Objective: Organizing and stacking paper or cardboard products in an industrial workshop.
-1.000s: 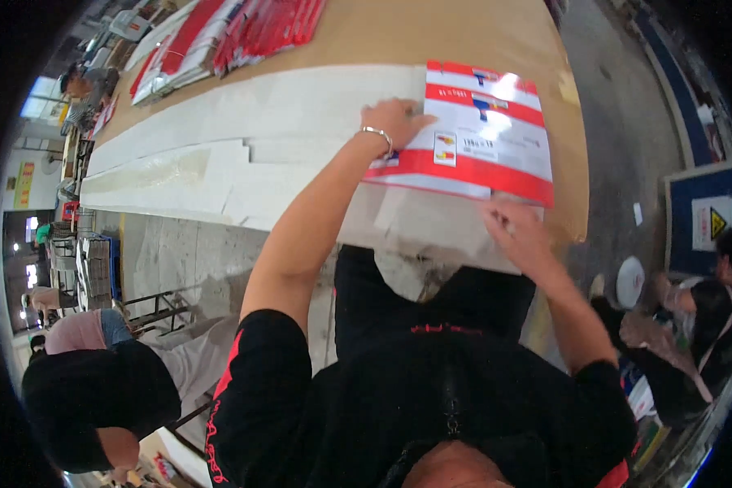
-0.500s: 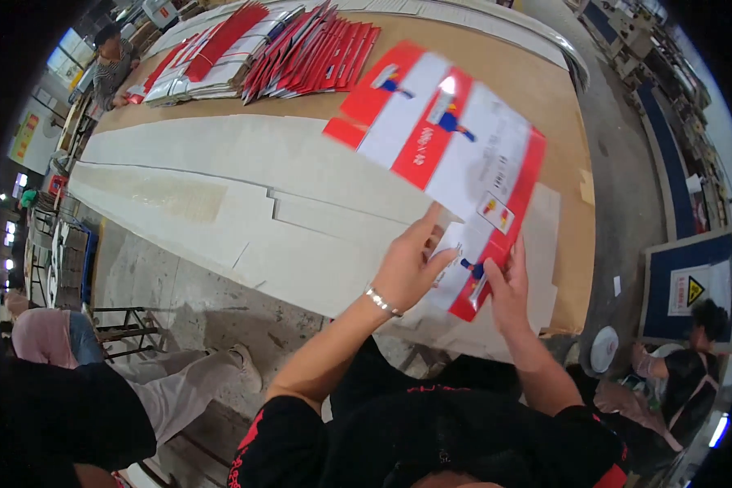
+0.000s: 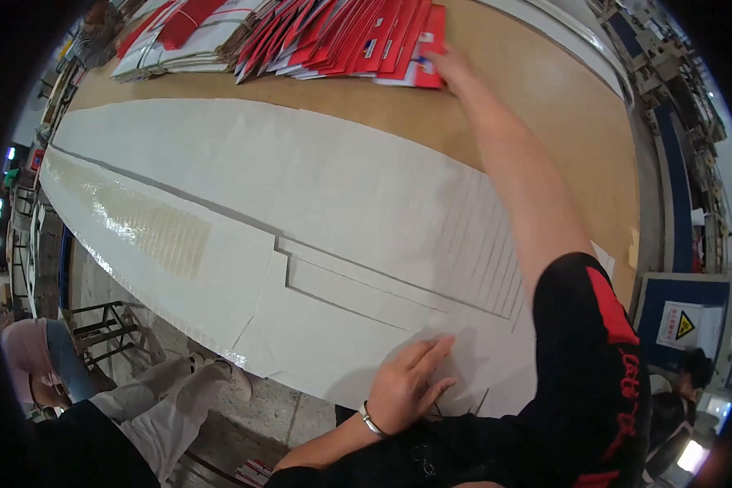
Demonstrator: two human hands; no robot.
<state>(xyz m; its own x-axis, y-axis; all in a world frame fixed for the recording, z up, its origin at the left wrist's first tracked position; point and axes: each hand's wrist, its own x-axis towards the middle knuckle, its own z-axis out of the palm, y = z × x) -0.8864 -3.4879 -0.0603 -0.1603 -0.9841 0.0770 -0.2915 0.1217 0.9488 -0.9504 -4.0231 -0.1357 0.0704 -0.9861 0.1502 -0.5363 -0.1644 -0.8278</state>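
At the far side of the table, my right hand is stretched out to the right end of a fanned row of red-and-white flat cartons. Its fingers are on the edge of the last red-and-white carton, which overlaps its neighbours; the fingertips are small and partly hidden. Near the front edge my left hand hovers over or rests on the white sheets, palm inward, fingers stretched and thumb apart. Nothing is in it. A bracelet circles the left wrist.
Left of the row lies a stack of strapped flat cartons. Brown board covers the table beneath the white sheets. One person is at the far left, and another person's legs show at the near left. A warning sign stands right.
The printed carton held in both hands has gone to the far row with my right hand and looks narrower there. My left hand has let go and stays near the front edge.
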